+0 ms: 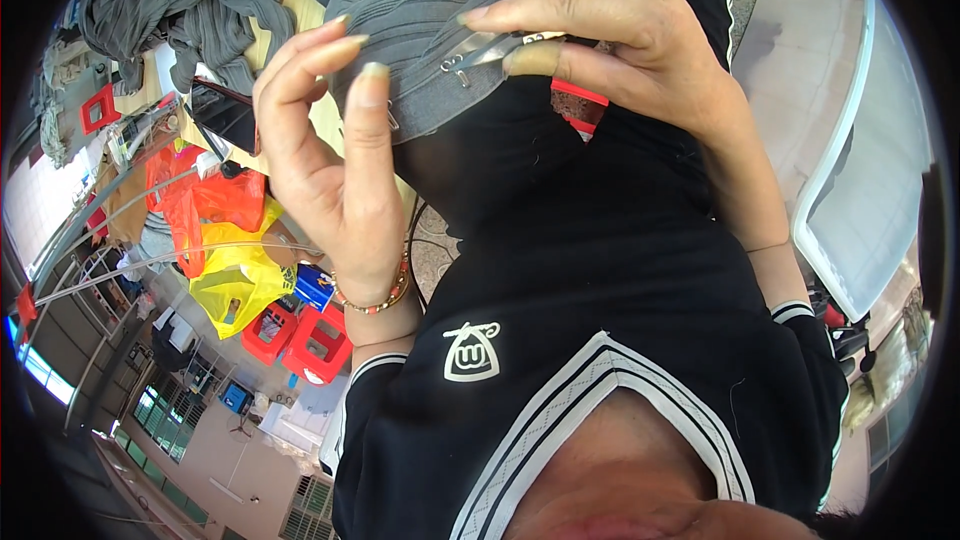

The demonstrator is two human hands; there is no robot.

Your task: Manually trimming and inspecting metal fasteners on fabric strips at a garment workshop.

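A grey pleated garment (420,0) lies in front of me, its flat edge band hanging toward my black top. My right hand (610,35) pinches a small shiny two-armed metal tool (485,48) between thumb and fingers; whether it is snips or tweezers I cannot tell. The tool's tip is over the band, beside small metal hooks (455,65). Left of it, my left hand (335,150) is raised beside the cloth with thumb and fingers apart, nothing visible between them. Another bit of bent metal (393,116) shows on the band near the left thumb.
More grey garments (190,0) are heaped at the far left. Red (230,195) and yellow plastic bags (235,280) hang on the left, above red bins (318,345). A large pale translucent tray (870,170) stands to the right. A dark cable (415,240) runs near my left wrist.
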